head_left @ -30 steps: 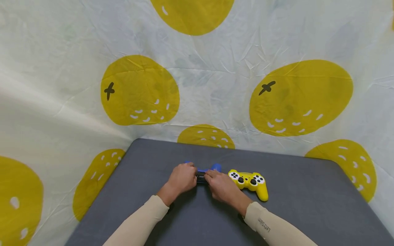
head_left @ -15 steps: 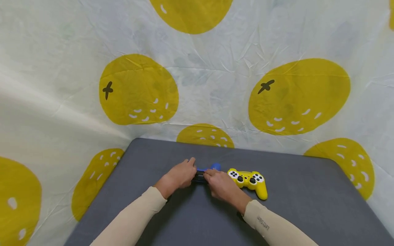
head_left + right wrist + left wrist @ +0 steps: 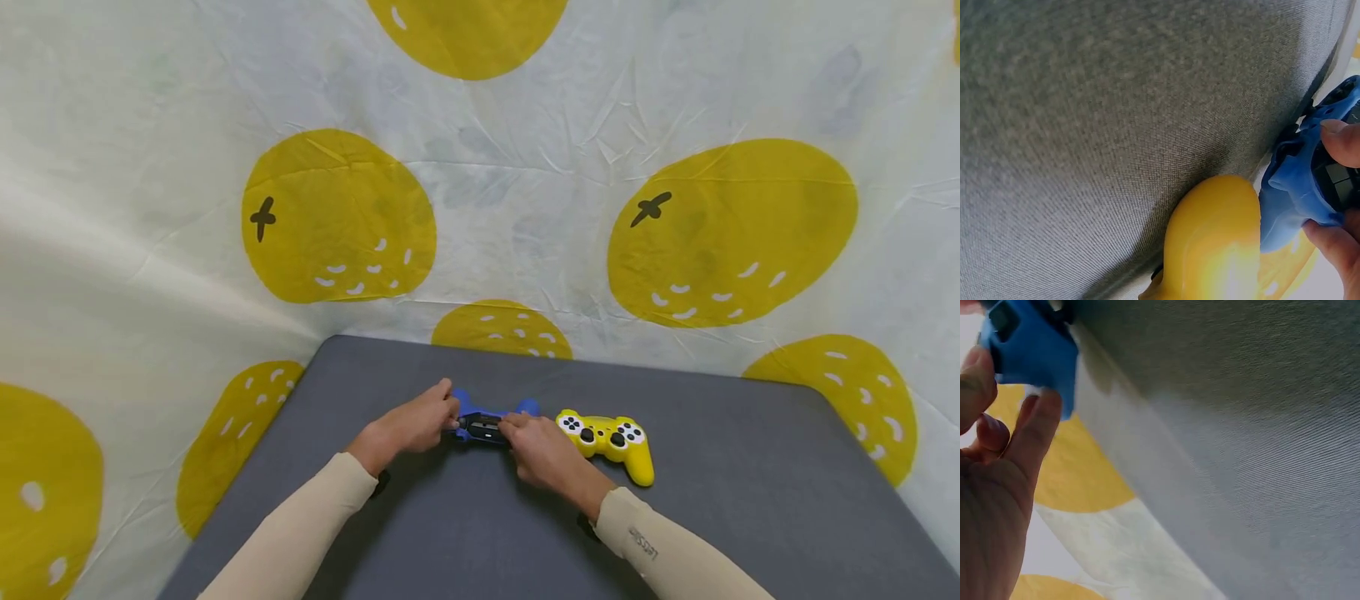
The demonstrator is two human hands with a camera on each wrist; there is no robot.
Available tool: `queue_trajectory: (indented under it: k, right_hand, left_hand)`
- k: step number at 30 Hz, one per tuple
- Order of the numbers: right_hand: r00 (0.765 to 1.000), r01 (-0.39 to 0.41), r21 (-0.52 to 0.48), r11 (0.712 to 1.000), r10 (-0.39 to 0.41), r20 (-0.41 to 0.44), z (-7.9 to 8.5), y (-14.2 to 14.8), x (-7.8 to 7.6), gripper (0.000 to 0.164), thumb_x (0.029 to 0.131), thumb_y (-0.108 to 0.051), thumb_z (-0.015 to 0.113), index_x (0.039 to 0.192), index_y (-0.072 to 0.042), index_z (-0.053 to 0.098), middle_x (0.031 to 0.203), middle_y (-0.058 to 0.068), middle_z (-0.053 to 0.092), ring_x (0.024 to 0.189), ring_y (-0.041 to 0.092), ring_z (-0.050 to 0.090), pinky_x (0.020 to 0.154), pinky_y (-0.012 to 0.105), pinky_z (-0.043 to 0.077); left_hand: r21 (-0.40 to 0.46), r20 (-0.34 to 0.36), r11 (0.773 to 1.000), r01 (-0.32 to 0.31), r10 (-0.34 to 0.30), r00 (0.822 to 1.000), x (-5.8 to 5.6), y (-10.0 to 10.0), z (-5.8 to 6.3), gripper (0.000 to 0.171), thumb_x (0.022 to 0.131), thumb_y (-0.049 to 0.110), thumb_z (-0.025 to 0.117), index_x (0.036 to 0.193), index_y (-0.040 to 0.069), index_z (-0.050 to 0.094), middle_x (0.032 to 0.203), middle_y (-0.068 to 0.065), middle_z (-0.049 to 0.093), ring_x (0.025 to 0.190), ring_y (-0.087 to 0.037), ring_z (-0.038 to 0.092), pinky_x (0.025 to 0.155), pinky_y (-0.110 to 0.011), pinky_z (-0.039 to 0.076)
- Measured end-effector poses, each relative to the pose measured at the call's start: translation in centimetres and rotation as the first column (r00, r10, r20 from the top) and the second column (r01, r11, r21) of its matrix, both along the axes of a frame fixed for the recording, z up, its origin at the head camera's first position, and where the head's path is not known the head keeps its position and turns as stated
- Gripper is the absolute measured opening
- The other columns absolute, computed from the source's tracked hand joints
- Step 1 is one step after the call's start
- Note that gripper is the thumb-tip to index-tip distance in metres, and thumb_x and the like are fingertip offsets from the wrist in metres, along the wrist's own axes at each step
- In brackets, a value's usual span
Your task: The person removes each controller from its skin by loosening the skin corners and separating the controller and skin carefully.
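A game controller [image 3: 483, 428] with a black body and a soft-looking blue cover [image 3: 1294, 181] lies between my hands in the head view. My left hand [image 3: 416, 419] pinches its left end with thumb and fingers. That blue end [image 3: 1038, 353] shows at the upper left of the left wrist view. My right hand [image 3: 547, 454] grips the right side, with the thumb [image 3: 1342, 142] on the black part and a finger below, at the blue edge. My fingers hide both ends in part. Just beyond my right hand, a yellow game controller [image 3: 636, 454] rests buttons up, its left part partly covered.
Everything sits on a dark grey table [image 3: 720, 517] with rounded far corners. White cloth [image 3: 517, 233] with yellow fruit prints hangs behind the table and along its left side.
My left hand has moved left and its fingers have shifted along the blue-covered controller, so more of its middle and left handle shows. The right hand and yellow controller stay almost still.
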State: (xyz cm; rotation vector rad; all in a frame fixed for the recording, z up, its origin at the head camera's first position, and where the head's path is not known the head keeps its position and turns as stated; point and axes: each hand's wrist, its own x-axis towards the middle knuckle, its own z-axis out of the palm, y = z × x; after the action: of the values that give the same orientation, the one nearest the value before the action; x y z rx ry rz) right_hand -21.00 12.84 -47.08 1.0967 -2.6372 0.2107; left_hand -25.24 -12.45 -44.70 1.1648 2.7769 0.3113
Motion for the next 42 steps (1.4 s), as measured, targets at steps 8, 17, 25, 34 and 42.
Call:
queue_trajectory:
  k: [8,17,25,34,42]
  right_hand:
    - [0.998,0.030,-0.003,1.000,-0.030,0.056,0.4,-0.3,-0.1,0.015,0.086,-0.003,0.076,0.098,-0.010,0.070,0.097,0.002,0.074,0.070,0.016,0.061,0.062,0.032,0.058]
    - [0.998,0.038,-0.015,0.999,-0.037,0.054,0.7,-0.5,-0.2,0.016,0.085,-0.003,0.076,0.099,-0.010,0.072,0.098,0.002,0.075,0.076,0.018,0.066,0.067,0.035,0.060]
    - [0.994,-0.016,0.073,0.997,0.023,-0.105,0.1,-0.4,-0.1,0.026,0.080,-0.007,0.081,0.106,-0.006,0.073,0.103,0.006,0.067,0.095,0.021,0.059,0.082,0.032,0.059]
    - [0.989,-0.007,0.111,0.994,0.024,-0.147,-0.3,-0.3,0.0,0.030,0.080,-0.010,0.083,0.107,-0.006,0.073,0.101,0.007,0.063,0.091,0.021,0.052,0.079,0.031,0.056]
    - [0.988,0.001,0.116,0.993,0.017,-0.156,-0.1,-0.2,-0.1,0.027,0.081,-0.010,0.082,0.106,-0.006,0.073,0.102,0.007,0.064,0.093,0.021,0.054,0.081,0.032,0.057]
  left_hand:
    - [0.040,0.014,0.996,-0.075,0.074,0.997,0.1,-1.0,-0.6,0.017,0.108,0.015,0.054,0.092,0.015,0.061,0.092,-0.001,0.030,0.089,-0.019,0.029,0.074,-0.030,0.026]
    - [0.003,-0.123,0.997,-0.080,0.079,0.989,0.6,-1.4,-0.7,0.012,0.106,0.018,0.060,0.095,0.016,0.064,0.089,0.001,0.038,0.085,-0.015,0.033,0.069,-0.026,0.031]
    - [0.026,-0.087,0.996,-0.091,0.093,0.992,0.9,-0.5,-0.4,0.015,0.103,0.022,0.066,0.090,0.015,0.066,0.089,0.002,0.045,0.084,-0.015,0.038,0.072,-0.026,0.036]
    - [0.148,-0.102,0.985,-0.082,0.098,0.990,1.3,-0.1,-0.3,0.010,0.096,0.017,0.075,0.090,0.014,0.068,0.089,0.001,0.050,0.079,-0.013,0.044,0.074,-0.028,0.044]
    - [0.125,-0.209,0.992,-0.029,0.055,0.976,2.4,1.5,-0.8,0.010,0.095,0.027,0.078,0.101,0.021,0.076,0.101,-0.001,0.052,0.082,-0.013,0.047,0.069,-0.026,0.047]
